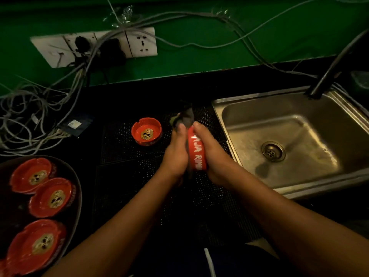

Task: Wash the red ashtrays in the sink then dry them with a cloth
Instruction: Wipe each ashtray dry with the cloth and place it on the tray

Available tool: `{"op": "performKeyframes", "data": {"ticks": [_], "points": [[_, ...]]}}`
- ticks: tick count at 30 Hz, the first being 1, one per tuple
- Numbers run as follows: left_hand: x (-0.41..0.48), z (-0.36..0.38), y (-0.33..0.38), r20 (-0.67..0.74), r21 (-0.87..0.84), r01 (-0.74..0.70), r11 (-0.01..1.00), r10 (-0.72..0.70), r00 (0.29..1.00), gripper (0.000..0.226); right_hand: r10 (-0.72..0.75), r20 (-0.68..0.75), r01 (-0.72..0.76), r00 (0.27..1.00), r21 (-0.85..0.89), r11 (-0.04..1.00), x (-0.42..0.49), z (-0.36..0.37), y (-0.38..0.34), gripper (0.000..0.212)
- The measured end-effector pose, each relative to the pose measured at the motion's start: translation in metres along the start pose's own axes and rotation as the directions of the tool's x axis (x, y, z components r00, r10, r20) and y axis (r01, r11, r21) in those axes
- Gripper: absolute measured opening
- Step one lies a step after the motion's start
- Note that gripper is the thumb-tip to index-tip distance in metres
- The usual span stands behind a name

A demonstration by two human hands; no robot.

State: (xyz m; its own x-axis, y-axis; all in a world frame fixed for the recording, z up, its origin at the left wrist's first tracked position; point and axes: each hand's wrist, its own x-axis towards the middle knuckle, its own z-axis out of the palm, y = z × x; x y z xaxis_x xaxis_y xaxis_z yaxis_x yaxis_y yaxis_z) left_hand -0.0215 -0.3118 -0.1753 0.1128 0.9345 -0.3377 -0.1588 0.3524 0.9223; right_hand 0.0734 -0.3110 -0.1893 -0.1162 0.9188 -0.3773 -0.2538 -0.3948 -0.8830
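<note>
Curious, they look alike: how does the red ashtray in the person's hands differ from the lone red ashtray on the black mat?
The held red ashtray is tipped on edge, lettered wall up; the lone red ashtray sits flat, showing a gold skull. The left hand and right hand grip the held one with a dark cloth; nothing touches the lone one. Both are round and red.

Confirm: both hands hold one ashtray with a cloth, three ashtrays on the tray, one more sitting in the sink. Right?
No: the lone ashtray sits on the black mat, not in the sink, as the head view shows. The rest holds: left hand and right hand clasp the held ashtray with the cloth, three ashtrays on the tray.
</note>
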Motion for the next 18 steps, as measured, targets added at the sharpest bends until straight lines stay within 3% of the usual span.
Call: {"op": "performKeyframes", "data": {"ticks": [2,5,10,14,15,18], "points": [[0.003,-0.013,0.005,-0.036,-0.075,0.056,0.996,-0.059,0.998,0.048,-0.081,-0.066,0.066,0.995,-0.203,0.977,-0.004,0.015,0.006,0.096],[-0.003,-0.025,0.005,0.046,-0.279,0.143,0.95,-0.135,0.99,0.059,-0.248,-0.076,0.186,0.966,-0.462,0.867,-0.006,0.027,0.003,0.099],[-0.02,-0.032,0.001,0.211,-0.373,0.185,0.909,-0.111,0.971,0.06,-0.202,-0.157,0.082,0.967,-0.559,0.825,0.003,0.02,-0.005,0.092],[-0.014,-0.046,0.01,0.252,-0.349,0.208,0.914,-0.122,0.96,0.061,-0.286,0.024,0.191,0.958,-0.798,0.572,-0.011,0.035,-0.004,0.072],[-0.012,-0.05,0.012,0.259,-0.363,0.228,0.904,-0.138,0.956,0.061,-0.277,0.047,0.205,0.96,-0.79,0.578,-0.012,0.036,-0.004,0.07],[-0.007,-0.062,0.008,0.167,-0.343,0.193,0.919,-0.143,0.976,0.052,-0.277,-0.097,0.179,0.956,-0.555,0.813,-0.009,0.027,-0.006,0.068]]}}
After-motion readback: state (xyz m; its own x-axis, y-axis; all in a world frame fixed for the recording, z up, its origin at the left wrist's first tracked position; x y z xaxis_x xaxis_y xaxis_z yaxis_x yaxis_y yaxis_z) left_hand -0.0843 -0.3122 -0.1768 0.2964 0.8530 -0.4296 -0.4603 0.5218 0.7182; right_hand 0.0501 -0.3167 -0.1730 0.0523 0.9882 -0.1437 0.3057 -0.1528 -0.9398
